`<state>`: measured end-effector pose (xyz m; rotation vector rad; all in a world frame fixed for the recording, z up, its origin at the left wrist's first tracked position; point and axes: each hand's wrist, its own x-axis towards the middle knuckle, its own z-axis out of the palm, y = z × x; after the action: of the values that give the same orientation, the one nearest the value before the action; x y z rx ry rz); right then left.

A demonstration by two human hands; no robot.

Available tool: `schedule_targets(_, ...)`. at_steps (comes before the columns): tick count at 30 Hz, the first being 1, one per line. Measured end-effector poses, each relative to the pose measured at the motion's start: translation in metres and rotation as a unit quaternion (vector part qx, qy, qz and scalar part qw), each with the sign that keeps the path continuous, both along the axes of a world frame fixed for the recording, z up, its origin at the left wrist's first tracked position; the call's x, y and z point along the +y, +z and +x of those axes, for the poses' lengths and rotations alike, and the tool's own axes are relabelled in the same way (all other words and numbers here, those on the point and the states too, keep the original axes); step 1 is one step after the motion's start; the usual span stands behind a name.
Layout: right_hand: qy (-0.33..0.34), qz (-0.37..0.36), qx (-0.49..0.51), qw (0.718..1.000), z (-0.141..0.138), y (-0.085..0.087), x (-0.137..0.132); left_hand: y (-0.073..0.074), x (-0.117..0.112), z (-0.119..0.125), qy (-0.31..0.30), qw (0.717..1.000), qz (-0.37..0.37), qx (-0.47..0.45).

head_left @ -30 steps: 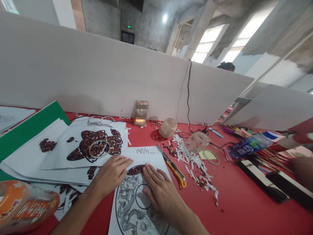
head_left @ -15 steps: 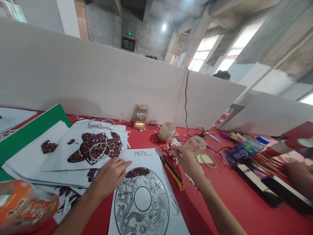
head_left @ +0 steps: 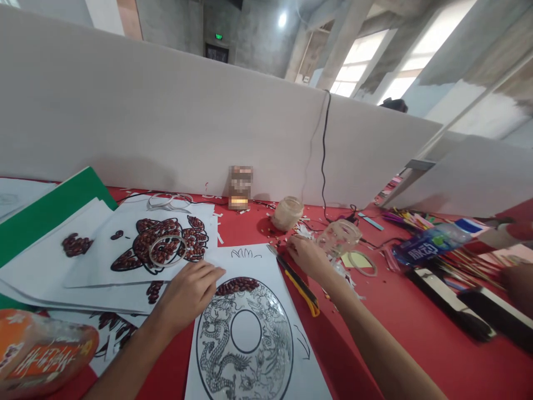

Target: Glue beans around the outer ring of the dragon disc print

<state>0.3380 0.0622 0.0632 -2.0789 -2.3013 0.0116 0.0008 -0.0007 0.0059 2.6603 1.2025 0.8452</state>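
Note:
My left hand [head_left: 194, 286] rests at the left edge of a white sheet with a round dragon-and-phoenix drawing [head_left: 225, 355], fingers stretched to the right. Dark red beans [head_left: 237, 285] form a band along the top of the circle, just beside those fingertips. My right hand [head_left: 308, 255] reaches down to loose beans on the red table, its fingers bent together; what is between them is hidden. A yellow-and-black utility knife [head_left: 300, 286] lies between the sheet and my right forearm. Behind the hand stand an open jar [head_left: 287, 214] and a clear plastic tub [head_left: 339, 238].
Papers with a bean-covered picture [head_left: 166, 241] and a green board [head_left: 58, 203] lie left. An orange-labelled jar [head_left: 50, 353] is near front left. Right are a blue-labelled bottle [head_left: 433, 244], black-and-cream blocks [head_left: 449, 303] and another person's hand [head_left: 518, 283]. A white partition [head_left: 166, 122] stands behind.
My right hand has moved left and lower, from beside the plastic tub onto the loose beans. My left hand has stayed by the sheet. The view has tilted slightly downward.

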Motion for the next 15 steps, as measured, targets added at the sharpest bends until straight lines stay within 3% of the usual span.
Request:
schedule_targets(4, 0.011, 0.019, 0.127, 0.992, -0.006, 0.013, -0.024, -0.002, 0.0, 0.0, -0.005, 1.0, -0.002, -0.005)
schedule_targets(8, 0.047, -0.005, 0.339, 0.939, -0.03, 0.011, -0.066, -0.004, 0.0, -0.001, -0.001, 1.0, -0.004, -0.006)
schedule_targets(11, 0.038, -0.038, 0.375, 0.925, -0.048, 0.0, -0.088, -0.005, 0.001, -0.002, 0.003, 1.0, -0.005, -0.004)
schedule_targets(15, 0.01, -0.021, 0.346, 0.938, -0.061, -0.013, -0.097, -0.005, 0.001, -0.001, 0.003, 1.0, 0.001, -0.004)
